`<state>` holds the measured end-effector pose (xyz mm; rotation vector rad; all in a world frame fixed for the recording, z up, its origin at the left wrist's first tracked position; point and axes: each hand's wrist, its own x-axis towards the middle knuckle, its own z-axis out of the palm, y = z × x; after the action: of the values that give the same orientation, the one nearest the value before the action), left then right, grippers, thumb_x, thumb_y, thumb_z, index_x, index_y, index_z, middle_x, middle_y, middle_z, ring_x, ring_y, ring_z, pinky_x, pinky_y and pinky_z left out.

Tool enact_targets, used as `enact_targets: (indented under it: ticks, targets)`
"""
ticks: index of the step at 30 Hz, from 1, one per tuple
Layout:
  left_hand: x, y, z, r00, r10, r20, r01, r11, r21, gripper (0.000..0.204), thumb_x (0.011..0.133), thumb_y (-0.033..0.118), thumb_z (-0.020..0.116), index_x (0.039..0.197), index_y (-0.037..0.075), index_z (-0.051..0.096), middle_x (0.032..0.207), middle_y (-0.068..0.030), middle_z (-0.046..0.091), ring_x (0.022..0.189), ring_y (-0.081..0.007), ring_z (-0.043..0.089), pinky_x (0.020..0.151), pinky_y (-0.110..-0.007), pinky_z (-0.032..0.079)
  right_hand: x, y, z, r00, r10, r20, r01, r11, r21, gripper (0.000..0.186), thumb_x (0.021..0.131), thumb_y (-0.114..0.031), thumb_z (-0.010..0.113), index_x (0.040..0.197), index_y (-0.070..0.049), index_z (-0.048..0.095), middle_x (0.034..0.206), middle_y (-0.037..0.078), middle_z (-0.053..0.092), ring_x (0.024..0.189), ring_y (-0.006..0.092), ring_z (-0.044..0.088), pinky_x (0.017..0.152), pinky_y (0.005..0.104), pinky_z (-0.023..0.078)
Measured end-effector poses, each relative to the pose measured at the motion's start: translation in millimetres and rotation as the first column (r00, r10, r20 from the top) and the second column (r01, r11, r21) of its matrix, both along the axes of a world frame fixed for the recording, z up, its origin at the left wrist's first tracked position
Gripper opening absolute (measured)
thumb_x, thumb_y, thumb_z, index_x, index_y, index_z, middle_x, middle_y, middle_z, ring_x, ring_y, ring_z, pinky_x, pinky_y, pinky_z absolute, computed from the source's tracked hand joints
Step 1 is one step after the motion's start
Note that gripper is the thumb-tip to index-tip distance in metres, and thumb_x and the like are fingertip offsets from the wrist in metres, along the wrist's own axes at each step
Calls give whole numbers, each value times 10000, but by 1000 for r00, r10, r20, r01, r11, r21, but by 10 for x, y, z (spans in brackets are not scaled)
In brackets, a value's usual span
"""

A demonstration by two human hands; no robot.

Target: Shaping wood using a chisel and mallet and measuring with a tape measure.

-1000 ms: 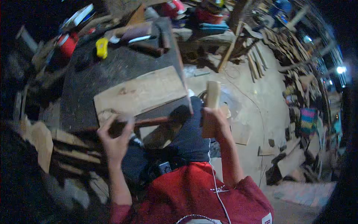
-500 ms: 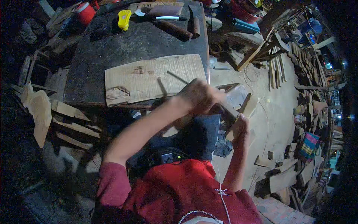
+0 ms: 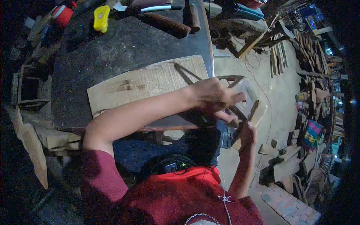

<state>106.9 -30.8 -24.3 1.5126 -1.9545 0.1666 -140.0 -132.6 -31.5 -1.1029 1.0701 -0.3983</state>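
A pale wooden block [image 3: 258, 113], long and narrow, slants up and away out of the right hand [image 3: 247, 138], whose fingers are clamped round its lower part, in the air just beyond the worktop's edge. The left hand [image 3: 213, 95] has crossed the body to meet it: a second ago it was at the far end of a board, well apart from the block; half a second ago it was a fist with a slim bar sticking out. Now its forefinger and thumb are spread apart beside the block — whether its curled fingers grip anything, I cannot tell. Both hands now seem engaged on the one piece, the right steadying it.

Left of the left fingers, partly under that forearm, a broad pale board [image 3: 150, 80] lies flat on the dark worktop [image 3: 123, 48]; a dark slanting streak crosses it, tool or shadow — unclear. Beyond the fingers, at the worktop's far side, rest a brown wooden handle [image 3: 168, 25], a white pen [image 3: 155, 8] and a yellow case [image 3: 101, 18]. Well right of the fingers, wood offcuts [image 3: 285, 168] lie beside a checkered bag [image 3: 313, 133].
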Motion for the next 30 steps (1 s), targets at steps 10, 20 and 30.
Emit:
enact_targets:
  ticks: [10,20,30]
  targets:
    - [-43,-58,-31,999,20,-48,-30,974,-224,319,890,443,526,908,126,543,732,-46,575,546,-211,639,421,-311,488,8,-33,-71,995,97,-16,-98,992,-80,469,890,-366,495,1148,21,554,1069,120,631,913,226,607,773,342,470]
    - [-112,-19,-13,996,-19,-93,7,992,-129,135,821,236,531,747,128,561,585,-79,612,500,-236,653,420,-359,509,-942,-430,-717,973,-116,201,112,993,32,553,772,-291,604,1221,5,473,1176,152,542,1014,290,585,855,430,494]
    - [-132,-6,-64,1000,15,16,-14,999,-50,117,754,240,580,776,125,568,603,-24,599,498,-195,643,398,-358,512,-632,156,-442,990,-76,120,118,910,-397,718,758,-410,709,1251,32,432,1126,169,575,928,264,622,785,366,530]
